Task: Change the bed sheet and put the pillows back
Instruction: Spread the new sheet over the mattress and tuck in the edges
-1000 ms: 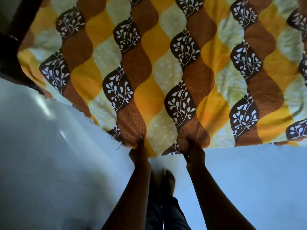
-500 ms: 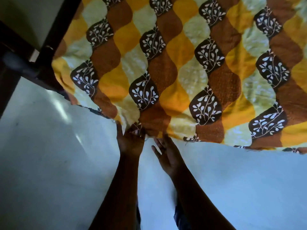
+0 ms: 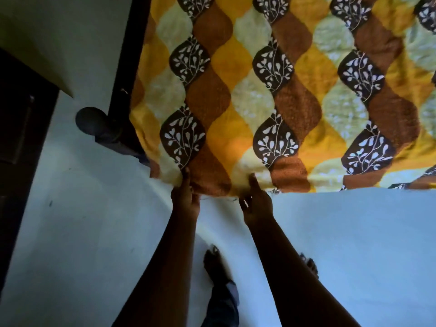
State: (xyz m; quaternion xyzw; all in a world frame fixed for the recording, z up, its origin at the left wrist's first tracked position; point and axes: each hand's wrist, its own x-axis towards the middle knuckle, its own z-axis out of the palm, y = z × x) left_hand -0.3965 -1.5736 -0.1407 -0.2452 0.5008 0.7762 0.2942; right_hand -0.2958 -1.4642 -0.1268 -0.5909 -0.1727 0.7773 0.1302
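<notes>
right hand (image 3: 256, 205) back on sheet (image 3: 295, 102) edge

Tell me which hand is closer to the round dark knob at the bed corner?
Left. The left hand grips the sheet edge nearest the knob; the right hand holds the edge farther right, beyond the left.

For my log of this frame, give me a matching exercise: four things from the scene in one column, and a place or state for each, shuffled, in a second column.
Column one
1. left hand
2. right hand
3. round knob
4. bare foot

Column two
A. on the pale floor, between the forearms
B. pinches the bed sheet at its hem, nearest the sheet's left corner
C. by the dark bed frame, left of the sheet
D. pinches the hem further right, finger on a pale yellow patch

Pairs: 1-B, 2-D, 3-C, 4-A
</notes>
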